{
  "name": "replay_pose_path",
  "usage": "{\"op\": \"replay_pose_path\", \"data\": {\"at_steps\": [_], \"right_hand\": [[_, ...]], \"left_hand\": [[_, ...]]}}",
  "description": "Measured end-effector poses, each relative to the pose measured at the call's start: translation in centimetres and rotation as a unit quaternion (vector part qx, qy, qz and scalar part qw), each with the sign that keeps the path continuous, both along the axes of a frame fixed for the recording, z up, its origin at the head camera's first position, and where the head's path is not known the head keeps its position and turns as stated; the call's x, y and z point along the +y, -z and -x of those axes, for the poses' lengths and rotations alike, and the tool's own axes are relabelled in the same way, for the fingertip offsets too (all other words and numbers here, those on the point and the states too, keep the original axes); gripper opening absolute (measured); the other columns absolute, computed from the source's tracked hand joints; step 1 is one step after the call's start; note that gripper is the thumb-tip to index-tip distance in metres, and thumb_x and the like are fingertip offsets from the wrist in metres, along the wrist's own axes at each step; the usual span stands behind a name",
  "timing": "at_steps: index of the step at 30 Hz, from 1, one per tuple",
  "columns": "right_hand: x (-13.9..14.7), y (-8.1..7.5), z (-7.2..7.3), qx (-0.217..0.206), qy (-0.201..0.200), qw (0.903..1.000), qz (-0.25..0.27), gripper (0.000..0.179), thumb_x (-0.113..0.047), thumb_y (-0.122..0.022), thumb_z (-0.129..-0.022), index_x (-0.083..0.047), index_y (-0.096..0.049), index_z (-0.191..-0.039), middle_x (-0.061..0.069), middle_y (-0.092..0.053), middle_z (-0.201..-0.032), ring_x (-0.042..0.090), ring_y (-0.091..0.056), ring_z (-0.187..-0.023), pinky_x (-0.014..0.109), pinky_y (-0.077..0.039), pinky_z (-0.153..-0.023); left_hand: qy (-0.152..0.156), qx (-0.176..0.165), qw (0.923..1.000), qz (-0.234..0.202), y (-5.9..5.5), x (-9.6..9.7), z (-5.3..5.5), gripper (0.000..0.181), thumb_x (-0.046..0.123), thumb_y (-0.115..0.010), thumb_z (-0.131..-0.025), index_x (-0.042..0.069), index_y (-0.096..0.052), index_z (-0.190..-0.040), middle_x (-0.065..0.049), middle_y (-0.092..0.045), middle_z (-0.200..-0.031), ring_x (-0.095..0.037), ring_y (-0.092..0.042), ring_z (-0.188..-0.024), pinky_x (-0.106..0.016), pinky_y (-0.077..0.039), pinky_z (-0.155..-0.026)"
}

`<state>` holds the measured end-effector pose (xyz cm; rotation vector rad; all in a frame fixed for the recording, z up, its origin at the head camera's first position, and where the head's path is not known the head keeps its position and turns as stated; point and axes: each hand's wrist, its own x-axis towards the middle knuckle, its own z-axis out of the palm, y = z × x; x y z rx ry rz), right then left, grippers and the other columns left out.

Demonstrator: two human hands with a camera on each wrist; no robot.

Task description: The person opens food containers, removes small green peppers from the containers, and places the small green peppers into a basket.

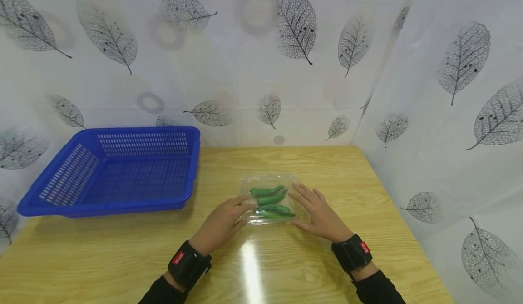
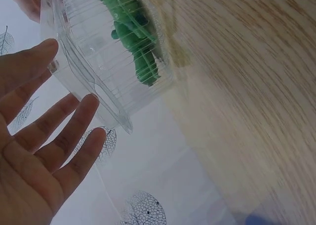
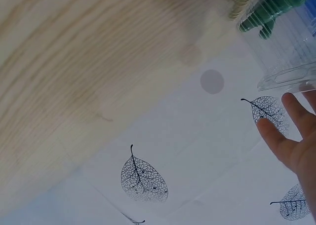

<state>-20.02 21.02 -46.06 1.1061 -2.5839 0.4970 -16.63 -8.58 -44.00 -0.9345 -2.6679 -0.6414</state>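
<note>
Lying between left fingers (image 1: 240, 199) and right fingers (image 1: 300, 199), spread and gripping nothing, is a clear box (image 1: 261, 181) (green peppers (image 1: 270, 200) inside)

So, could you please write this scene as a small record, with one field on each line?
box: clear plastic, on the wooden table
contents: green peppers
left hand: at the box's left side, fingers not curled round it
right hand: at the box's right side, fingers spread
basket: blue, to the left of the box
backdrop: white, with leaf print
</note>
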Motion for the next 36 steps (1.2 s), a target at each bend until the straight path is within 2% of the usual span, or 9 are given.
{"op": "replay_pose_path", "data": {"at_steps": [6,11,12,14,17,20,23,27,36], "right_hand": [[0.2,-0.5,-0.1,-0.009,0.001,0.9999,-0.014,0.067,-0.022,-0.077,-0.076,-0.011,-0.049,-0.135,0.019,-0.038,-0.146,0.04,-0.035,-0.134,0.064,-0.03,-0.102],[0.1,-1.0,0.0,-0.013,0.036,0.9989,-0.027,0.066,-0.013,-0.076,-0.076,-0.013,-0.048,-0.136,0.019,-0.039,-0.146,0.043,-0.035,-0.134,0.064,-0.031,-0.101],[0.0,-1.1,-0.1,-0.014,0.039,0.9987,-0.029,0.068,-0.012,-0.076,-0.076,-0.012,-0.047,-0.137,0.02,-0.039,-0.146,0.043,-0.034,-0.134,0.065,-0.031,-0.101],[-0.3,-1.4,-0.3,-0.019,0.038,0.9986,-0.033,0.074,-0.011,-0.078,-0.073,-0.012,-0.044,-0.139,0.019,-0.037,-0.147,0.044,-0.033,-0.134,0.066,-0.03,-0.1],[-1.2,-2.0,-1.2,-0.028,0.015,0.999,-0.031,0.082,-0.013,-0.082,-0.069,-0.013,-0.041,-0.141,0.018,-0.034,-0.149,0.043,-0.029,-0.137,0.068,-0.028,-0.101],[-2.6,-2.5,-2.1,-0.032,-0.026,0.9986,-0.034,0.079,-0.025,-0.082,-0.07,-0.018,-0.044,-0.139,0.012,-0.035,-0.15,0.041,-0.026,-0.139,0.069,-0.025,-0.102],[-4.0,-2.4,-2.9,-0.034,-0.071,0.9953,-0.055,0.068,-0.037,-0.076,-0.076,-0.024,-0.048,-0.137,0.008,-0.04,-0.148,0.039,-0.029,-0.138,0.069,-0.025,-0.102],[-4.9,-2.1,-3.6,-0.042,-0.091,0.993,-0.061,0.059,-0.04,-0.071,-0.08,-0.024,-0.052,-0.133,0.008,-0.044,-0.145,0.038,-0.035,-0.136,0.068,-0.028,-0.102],[-3.9,-2.3,-3.2,-0.034,-0.063,0.9974,-0.009,0.043,-0.028,-0.077,-0.076,-0.017,-0.064,-0.116,0.009,-0.054,-0.136,0.041,-0.039,-0.132,0.068,-0.029,-0.1]], "left_hand": [[0.03,0.0,0.9994,0.017,-0.4,0.2,-0.3,0.038,0.012,-0.08,-0.071,0.019,-0.067,-0.106,-0.001,-0.059,-0.105,-0.015,-0.061,-0.089,-0.027,-0.053,-0.074],[0.057,-0.014,0.9979,0.027,-0.7,0.9,-0.7,0.04,0.016,-0.079,-0.073,0.02,-0.066,-0.11,0.001,-0.057,-0.102,-0.012,-0.057,-0.091,-0.026,-0.051,-0.077],[0.057,-0.021,0.9978,0.026,-0.7,1.0,-0.7,0.043,0.018,-0.079,-0.074,0.021,-0.064,-0.115,0.001,-0.056,-0.104,-0.012,-0.056,-0.093,-0.029,-0.051,-0.082],[0.055,-0.033,0.9978,0.016,-0.6,1.1,-0.4,0.053,0.024,-0.077,-0.076,0.022,-0.058,-0.126,-0.001,-0.055,-0.113,-0.015,-0.054,-0.102,-0.035,-0.049,-0.09],[0.044,-0.039,0.998,0.021,-0.4,1.0,0.7,0.068,0.033,-0.072,-0.08,0.024,-0.043,-0.14,-0.007,-0.047,-0.137,-0.025,-0.046,-0.124,-0.049,-0.039,-0.103],[0.031,-0.043,0.9968,0.06,-0.3,0.7,2.1,0.065,0.04,-0.062,-0.088,0.024,-0.036,-0.145,-0.008,-0.033,-0.152,-0.033,-0.033,-0.138,-0.057,-0.027,-0.109],[0.023,-0.065,0.9936,0.089,-0.1,0.3,2.9,0.057,0.042,-0.053,-0.092,0.022,-0.039,-0.143,-0.008,-0.032,-0.152,-0.036,-0.032,-0.138,-0.061,-0.022,-0.11],[0.012,-0.093,0.9926,0.077,0.1,-0.3,2.9,0.054,0.041,-0.054,-0.093,0.019,-0.043,-0.141,-0.012,-0.037,-0.149,-0.038,-0.037,-0.133,-0.061,-0.024,-0.109],[-0.005,-0.093,0.9947,0.044,0.1,-1.1,1.7,0.055,0.045,-0.059,-0.089,0.02,-0.049,-0.137,-0.013,-0.046,-0.138,-0.036,-0.043,-0.125,-0.059,-0.03,-0.105]]}}
